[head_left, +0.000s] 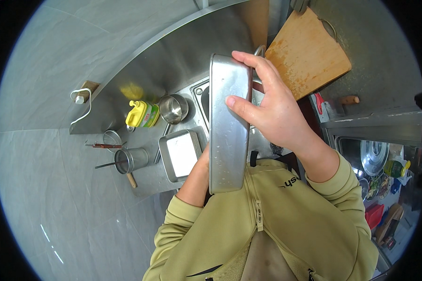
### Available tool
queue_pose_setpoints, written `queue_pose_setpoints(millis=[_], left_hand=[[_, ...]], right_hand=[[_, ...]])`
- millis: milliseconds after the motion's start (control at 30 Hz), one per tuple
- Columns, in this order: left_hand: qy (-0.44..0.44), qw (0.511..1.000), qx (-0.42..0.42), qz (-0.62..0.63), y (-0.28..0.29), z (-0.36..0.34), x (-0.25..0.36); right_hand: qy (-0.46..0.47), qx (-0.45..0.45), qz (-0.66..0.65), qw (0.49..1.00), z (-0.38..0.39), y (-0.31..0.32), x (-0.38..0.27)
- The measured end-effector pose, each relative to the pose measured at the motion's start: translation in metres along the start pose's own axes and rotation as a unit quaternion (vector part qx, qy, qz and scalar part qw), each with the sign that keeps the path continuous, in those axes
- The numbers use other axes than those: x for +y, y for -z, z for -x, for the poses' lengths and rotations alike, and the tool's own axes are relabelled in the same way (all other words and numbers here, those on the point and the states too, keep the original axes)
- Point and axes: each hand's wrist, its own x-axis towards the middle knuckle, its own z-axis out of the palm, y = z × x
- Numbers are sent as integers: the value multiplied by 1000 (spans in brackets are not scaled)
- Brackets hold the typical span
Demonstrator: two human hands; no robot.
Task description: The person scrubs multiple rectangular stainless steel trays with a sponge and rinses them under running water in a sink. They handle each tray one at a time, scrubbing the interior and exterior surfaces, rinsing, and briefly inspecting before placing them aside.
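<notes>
Steel tray (228,126) stands on edge above the sink (202,100), likely tilted so water drains off. Right hand (272,110) clamps its upper rim, thumb against the wet underside. Left hand, hidden behind, seems to prop it; its grip I cannot tell. Another tray (182,154) lies flat on the counter's near edge.

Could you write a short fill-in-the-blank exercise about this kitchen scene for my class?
1. The right hand grips a steel tray held on its ____.
2. The detergent bottle on the counter is ____ in colour.
3. Leaning behind the sink is a ____ cutting board.
4. The left hand is ____ behind the tray.

Missing words: edge; yellow; wooden; hidden
</notes>
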Motion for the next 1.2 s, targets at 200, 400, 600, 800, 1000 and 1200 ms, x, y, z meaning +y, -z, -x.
queue_pose_setpoints(millis=[200,400,600,800,1000,1200], left_hand=[[-8,1000,2,3,-3,3,-2],[-1,1000,19,7,-8,4,-2],[-19,999,25,-17,4,-7,-16],[-213,939,40,-266,50,-81,-52],[-32,974,99,-200,60,-55,-82],[-79,932,-49,-350,43,-34,-71]], right_hand=[[11,-18,-61,998,4,1,10],[-6,-25,-103,994,10,0,17],[-28,-32,-121,992,26,-2,37],[-240,-90,-253,933,80,-27,91],[-391,-23,-428,815,118,-68,169],[-307,41,-342,887,125,-77,204]])
